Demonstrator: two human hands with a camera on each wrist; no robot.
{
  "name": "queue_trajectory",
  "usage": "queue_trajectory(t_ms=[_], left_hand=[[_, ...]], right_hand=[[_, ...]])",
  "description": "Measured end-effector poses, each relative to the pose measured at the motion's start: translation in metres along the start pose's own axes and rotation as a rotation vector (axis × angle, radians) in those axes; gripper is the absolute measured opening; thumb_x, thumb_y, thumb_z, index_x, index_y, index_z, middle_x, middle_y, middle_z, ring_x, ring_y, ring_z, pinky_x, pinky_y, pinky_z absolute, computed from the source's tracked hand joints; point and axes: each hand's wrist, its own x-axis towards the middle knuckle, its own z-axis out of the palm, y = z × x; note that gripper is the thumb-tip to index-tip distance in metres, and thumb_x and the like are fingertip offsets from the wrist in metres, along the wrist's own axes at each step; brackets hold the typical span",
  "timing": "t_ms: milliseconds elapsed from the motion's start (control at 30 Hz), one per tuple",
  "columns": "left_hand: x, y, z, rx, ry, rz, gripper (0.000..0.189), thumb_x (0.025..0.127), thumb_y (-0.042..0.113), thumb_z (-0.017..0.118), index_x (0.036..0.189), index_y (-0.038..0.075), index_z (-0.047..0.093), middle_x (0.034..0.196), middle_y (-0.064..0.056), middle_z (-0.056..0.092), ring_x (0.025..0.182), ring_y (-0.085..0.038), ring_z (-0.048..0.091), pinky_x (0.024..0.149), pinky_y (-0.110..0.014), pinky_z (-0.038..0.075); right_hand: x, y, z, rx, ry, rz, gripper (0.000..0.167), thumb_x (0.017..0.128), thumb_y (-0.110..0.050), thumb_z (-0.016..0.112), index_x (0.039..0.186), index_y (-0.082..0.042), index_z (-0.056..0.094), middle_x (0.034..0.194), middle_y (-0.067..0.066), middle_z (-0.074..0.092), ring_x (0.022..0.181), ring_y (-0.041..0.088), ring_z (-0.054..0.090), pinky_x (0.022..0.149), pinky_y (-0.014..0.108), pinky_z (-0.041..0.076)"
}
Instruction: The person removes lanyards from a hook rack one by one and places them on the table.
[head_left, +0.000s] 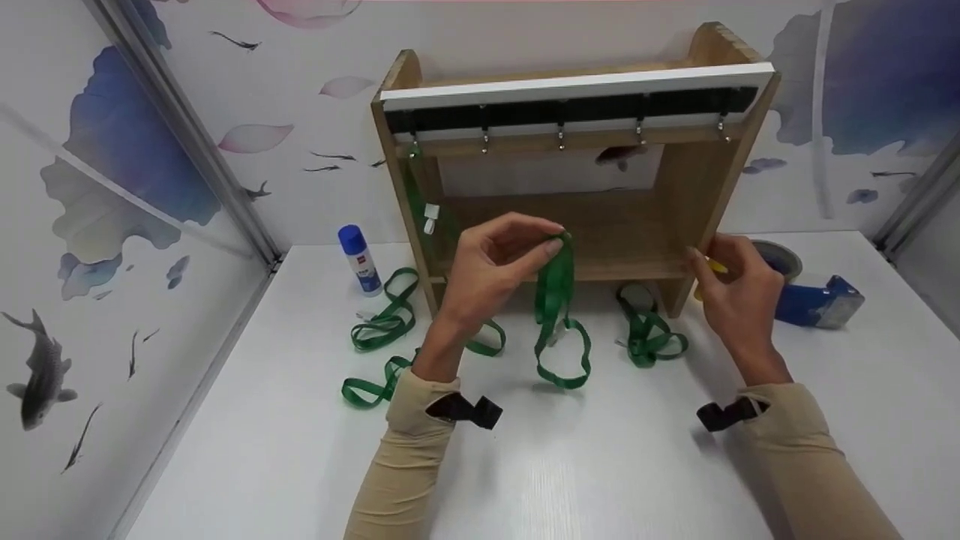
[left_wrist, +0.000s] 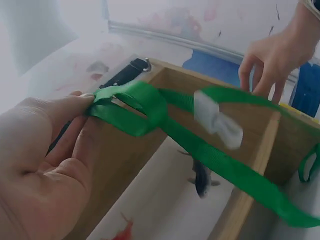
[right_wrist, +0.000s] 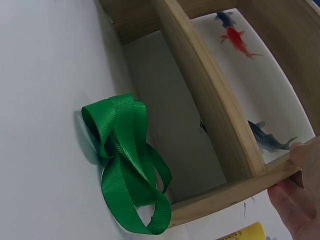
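Observation:
My left hand (head_left: 484,274) pinches the top of a green lanyard (head_left: 555,285) between thumb and fingertips, in front of a wooden shelf rack (head_left: 585,266). The lanyard hangs down in a loop; its white clip (left_wrist: 207,112) shows in the left wrist view. My right hand (head_left: 742,296) holds the front edge of the rack's right side panel, thumb on the inner side and fingers outside. Several metal hooks (head_left: 561,139) line the black strip under the rack's white top bar. Another green lanyard (head_left: 414,191) with a white clip hangs from the leftmost hook.
Loose green lanyards lie on the white table (head_left: 555,480), some at left (head_left: 382,330) and one at right (head_left: 649,334). A glue stick (head_left: 360,261) stands left of the rack. A grey round container (head_left: 780,259) and a blue box (head_left: 817,304) are at right.

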Motion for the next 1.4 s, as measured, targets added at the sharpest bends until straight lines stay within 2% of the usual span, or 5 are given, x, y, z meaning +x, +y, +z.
queue_trajectory(t_ms=[333,500,800,1133,1400], left_hand=[[-0.002,-0.03,0.021,0.335,0.045,-0.016,0.024,0.102,0.013,0.077,0.126,0.015,0.079,0.122,-0.003,0.081,0.107,-0.009,0.078,0.094,-0.024,0.064],[-0.007,-0.042,0.031,0.514,-0.072,-0.062,0.016,0.103,0.011,0.075,0.117,0.015,0.082,0.113,0.0,0.083,0.099,-0.01,0.076,0.086,-0.019,0.062],[-0.012,-0.057,0.042,0.525,-0.192,-0.114,0.014,0.103,0.005,0.072,0.112,0.009,0.082,0.113,-0.005,0.082,0.101,-0.012,0.078,0.091,-0.017,0.061],[-0.028,-0.071,0.045,0.683,-0.724,-0.407,0.017,0.096,0.013,0.084,0.112,0.016,0.084,0.108,0.001,0.077,0.096,-0.009,0.066,0.084,-0.018,0.058],[-0.033,-0.076,0.051,0.672,-0.806,-0.456,0.025,0.093,0.026,0.088,0.116,0.017,0.083,0.108,0.002,0.077,0.093,-0.007,0.065,0.08,-0.019,0.058]], right_hand=[[0.0,0.0,-0.001,0.002,0.005,-0.012,0.037,0.103,-0.033,0.076,0.135,-0.015,0.071,0.133,0.002,0.078,0.128,0.024,0.074,0.097,0.017,0.059],[-0.001,0.0,-0.001,0.0,0.017,-0.042,0.038,0.103,-0.032,0.077,0.135,-0.013,0.071,0.132,0.003,0.079,0.126,0.025,0.075,0.097,0.022,0.062],[-0.001,-0.001,-0.002,0.005,0.002,-0.018,0.038,0.103,-0.033,0.076,0.135,-0.015,0.071,0.133,0.002,0.078,0.128,0.024,0.074,0.098,0.019,0.06],[-0.001,0.002,-0.001,0.001,-0.008,-0.008,0.038,0.103,-0.033,0.076,0.136,-0.015,0.07,0.135,0.002,0.078,0.129,0.025,0.074,0.098,0.02,0.06],[0.0,0.0,-0.002,0.014,-0.005,-0.02,0.038,0.103,-0.035,0.076,0.135,-0.016,0.071,0.134,0.001,0.078,0.129,0.023,0.074,0.099,0.02,0.06]])
